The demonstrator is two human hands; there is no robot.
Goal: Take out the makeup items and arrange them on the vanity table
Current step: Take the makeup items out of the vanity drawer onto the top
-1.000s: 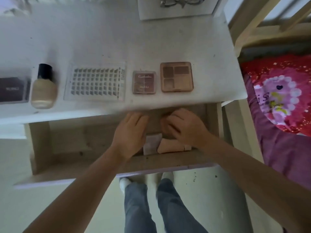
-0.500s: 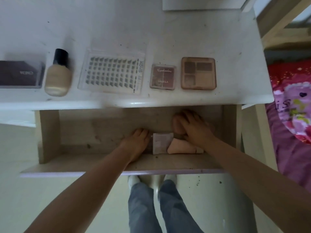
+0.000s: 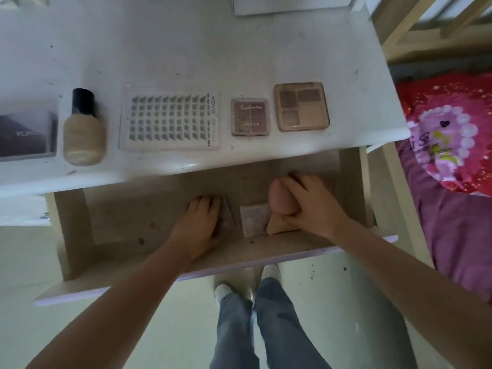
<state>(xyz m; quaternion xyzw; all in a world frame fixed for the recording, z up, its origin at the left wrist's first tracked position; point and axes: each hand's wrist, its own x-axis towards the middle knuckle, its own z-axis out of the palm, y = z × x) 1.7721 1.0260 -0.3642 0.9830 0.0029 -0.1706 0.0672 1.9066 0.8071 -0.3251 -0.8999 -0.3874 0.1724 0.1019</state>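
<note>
Both hands are inside the open wooden drawer (image 3: 127, 225) under the white vanity table (image 3: 186, 49). My right hand (image 3: 311, 206) grips a pink egg-shaped makeup sponge (image 3: 281, 199). Under it lies a peach wedge sponge (image 3: 275, 226), beside a small pale square compact (image 3: 254, 219). My left hand (image 3: 202, 222) rests flat on a thin dark item (image 3: 229, 213) that it mostly hides. On the table stand a dark box (image 3: 24, 134), a foundation bottle (image 3: 83, 129), a lash tray (image 3: 170, 121) and two eyeshadow palettes (image 3: 250, 117) (image 3: 302, 106).
A bed with a red and purple cover (image 3: 452, 155) lies close on the right, with a wooden frame (image 3: 399, 27) behind it. A white mirror base (image 3: 290, 5) stands at the table's back edge. My legs and shoes (image 3: 250, 302) are below the drawer front.
My right hand has closed round the pink egg sponge and lifted it slightly. My left hand slid a little left onto the dark item. The view has shifted.
</note>
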